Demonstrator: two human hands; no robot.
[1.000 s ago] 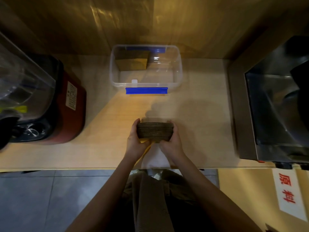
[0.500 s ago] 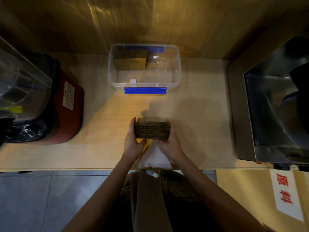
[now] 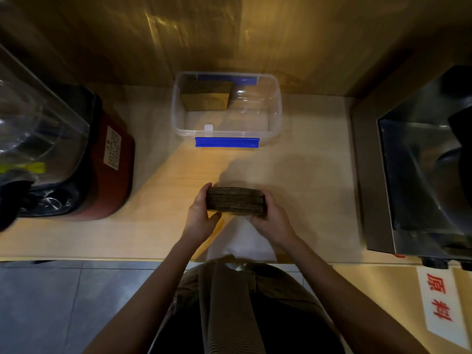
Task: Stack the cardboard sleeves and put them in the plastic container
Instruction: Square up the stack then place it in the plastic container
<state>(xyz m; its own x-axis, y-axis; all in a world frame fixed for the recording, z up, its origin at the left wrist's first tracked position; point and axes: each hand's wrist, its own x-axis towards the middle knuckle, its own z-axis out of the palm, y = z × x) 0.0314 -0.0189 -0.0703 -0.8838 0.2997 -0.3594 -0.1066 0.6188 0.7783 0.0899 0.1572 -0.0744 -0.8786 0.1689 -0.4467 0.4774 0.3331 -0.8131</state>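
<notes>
A thick stack of brown cardboard sleeves (image 3: 236, 201) is held edge-on just above the counter, near its front edge. My left hand (image 3: 201, 217) clasps its left end and my right hand (image 3: 274, 221) clasps its right end. Farther back against the wall stands the clear plastic container (image 3: 277, 108) with blue clips at its front and back. Inside it, a block of cardboard sleeves (image 3: 207, 97) fills the far left corner; the rest of its floor is bare.
A red and black appliance (image 3: 112, 159) with a clear jug stands at the left. A steel machine (image 3: 419, 172) occupies the right side. A white sheet (image 3: 242, 241) lies on the wooden counter (image 3: 311, 180) under my wrists. A sign with red characters (image 3: 439, 305) is at the lower right.
The stack between my hands stays in about the same spot on the counter; my grip has shifted only slightly.
</notes>
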